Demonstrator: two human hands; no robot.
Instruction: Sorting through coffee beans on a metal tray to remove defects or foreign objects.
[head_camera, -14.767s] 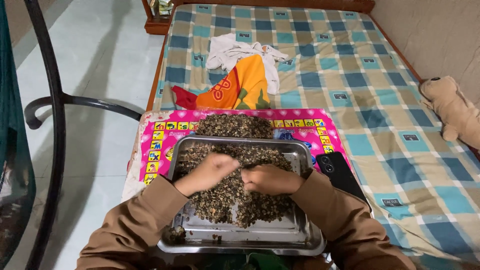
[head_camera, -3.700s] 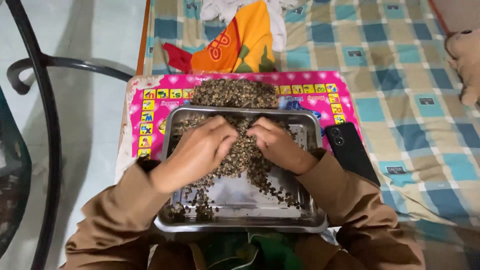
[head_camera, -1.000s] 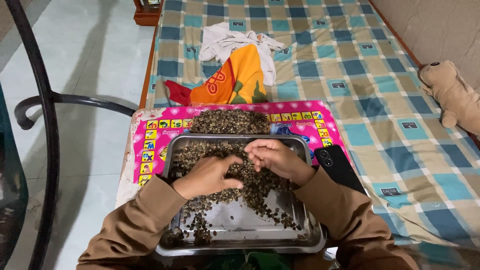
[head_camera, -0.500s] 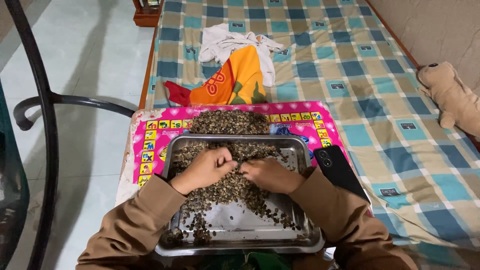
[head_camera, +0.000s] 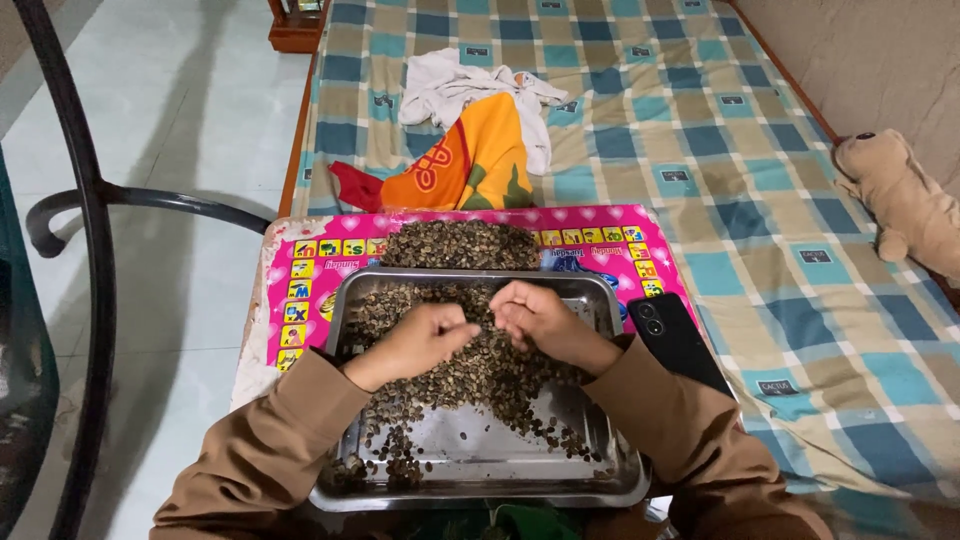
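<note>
A rectangular metal tray (head_camera: 622, 470) sits in front of me, holding a spread of small dark seeds (head_camera: 470, 375). My left hand (head_camera: 425, 338) and my right hand (head_camera: 535, 315) rest on the seeds in the tray's far half, fingertips nearly touching each other. Both hands have curled fingers that pinch at seeds; what lies between the fingertips is too small to tell. Beyond the tray's far rim, a separate heap of seeds (head_camera: 460, 245) lies on a pink printed mat (head_camera: 300, 275). Brown sleeves cover both my forearms.
A black phone (head_camera: 680, 340) lies right of the tray. The mat sits on a checked bed cover (head_camera: 760, 200) with crumpled orange and white cloth (head_camera: 470, 140) and a plush toy (head_camera: 905, 205) at the right. A black metal chair frame (head_camera: 95, 250) stands left over tiled floor.
Over the last second my right hand has drawn back from the tray's far rim toward my left hand, and the two now meet over the seeds. The seed pile has thinned near the front.
</note>
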